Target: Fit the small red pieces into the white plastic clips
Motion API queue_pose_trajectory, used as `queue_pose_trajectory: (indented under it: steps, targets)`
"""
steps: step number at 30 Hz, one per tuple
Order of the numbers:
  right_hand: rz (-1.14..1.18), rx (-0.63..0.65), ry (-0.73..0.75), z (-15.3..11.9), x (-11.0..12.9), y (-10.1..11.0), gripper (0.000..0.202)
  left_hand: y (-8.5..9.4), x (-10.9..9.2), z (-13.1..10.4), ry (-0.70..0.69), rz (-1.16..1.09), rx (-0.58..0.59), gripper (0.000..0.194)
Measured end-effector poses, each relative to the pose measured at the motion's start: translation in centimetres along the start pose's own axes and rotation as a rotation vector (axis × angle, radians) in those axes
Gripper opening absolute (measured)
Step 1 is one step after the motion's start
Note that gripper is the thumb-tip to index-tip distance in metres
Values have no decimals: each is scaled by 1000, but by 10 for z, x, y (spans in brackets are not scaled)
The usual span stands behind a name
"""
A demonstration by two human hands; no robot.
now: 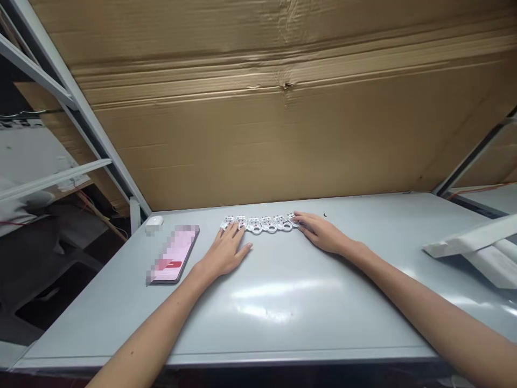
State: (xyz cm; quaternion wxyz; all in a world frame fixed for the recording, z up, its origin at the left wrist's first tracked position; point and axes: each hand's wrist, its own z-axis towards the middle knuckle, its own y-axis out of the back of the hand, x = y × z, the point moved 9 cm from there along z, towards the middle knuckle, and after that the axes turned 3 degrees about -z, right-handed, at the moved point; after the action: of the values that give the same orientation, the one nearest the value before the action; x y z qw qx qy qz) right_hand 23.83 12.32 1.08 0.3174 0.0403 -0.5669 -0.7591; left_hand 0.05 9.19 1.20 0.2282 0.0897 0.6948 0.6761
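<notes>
Two bare forearms (pixel 161 328) come nearest, reaching in on either side toward a row of small white pieces (pixel 268 223), the landmark for everything else. That row runs crosswise on the far part of a glossy grey table (pixel 274 328), some of its pieces showing a round loop on the near side. Just behind it rises a big cardboard sheet (pixel 283 145), closing off the space beyond. Left of the row lies a phone (pixel 183 245) with a pink screen, partly blurred out, and farther left, a small white case (pixel 154 221). A tiny dark bit (pixel 325 215) sits just past its right end; well to the right, white bars (pixel 476 248) jut over the table.

At the row's left end, the left hand (pixel 228 250) is palm down and unclenched, fingers spread, tips on the end pieces, thumb apart. At the right end, the right hand (pixel 323 231) covers part of the last piece with its fingertips; whether it pinches that piece or only touches it, I cannot tell.
</notes>
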Motion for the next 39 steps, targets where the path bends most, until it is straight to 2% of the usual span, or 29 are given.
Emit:
queue_pose_trajectory:
  steps: [5, 9, 12, 15, 20, 39]
  targets:
    - [-44, -25, 30, 1, 5, 4, 37, 2, -1, -1, -3, 16, 15, 61]
    - [-112, -66, 29, 0, 15, 13, 36, 6, -2, -2, -20, -3, -26, 57]
    - [-112, -48, 50, -2, 25, 11, 32, 9, -1, -2, -22, -10, -63, 55]
    - [-107, -28, 2, -4, 27, 7, 33, 9, 5, -1, 35, -23, -74, 58]
    - [-97, 12, -44, -6, 26, 0, 43, 2, 16, 0, 140, -26, -26, 68]
    - [-74, 14, 61, -3, 35, 0, 35, 9, 12, 0, 66, -12, -51, 53]
